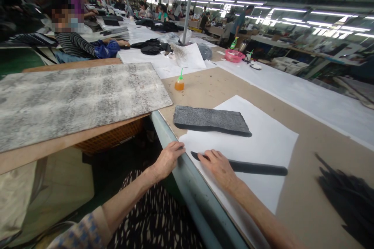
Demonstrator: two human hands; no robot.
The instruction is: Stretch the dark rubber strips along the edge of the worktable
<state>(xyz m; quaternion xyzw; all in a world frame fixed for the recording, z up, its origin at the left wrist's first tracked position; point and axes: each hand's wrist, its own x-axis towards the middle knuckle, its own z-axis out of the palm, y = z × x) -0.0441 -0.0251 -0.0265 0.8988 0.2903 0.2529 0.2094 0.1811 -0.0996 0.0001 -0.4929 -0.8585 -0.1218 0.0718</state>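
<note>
A narrow black strip [257, 168], which looks like fabric, lies across a sheet of white paper [271, 140] on the table. My right hand [217, 165] is over the strip near its left end, fingers bent and closed on it. At the table's edge, just left of the strip's tip, is my left hand [169, 157]. Its fingers are curled together, and whatever may be between them is hidden. Beyond both hands rests a stack of grey-black fabric strips [212, 120], partly on the paper.
A small bottle of orange liquid [179, 84] with a green nozzle stands farther back. To the left is a mottled grey board [87, 97]. Loose black strips [347, 198] lie at the right. A pink basket [233, 56] and a seated co-worker [76, 44] are beyond.
</note>
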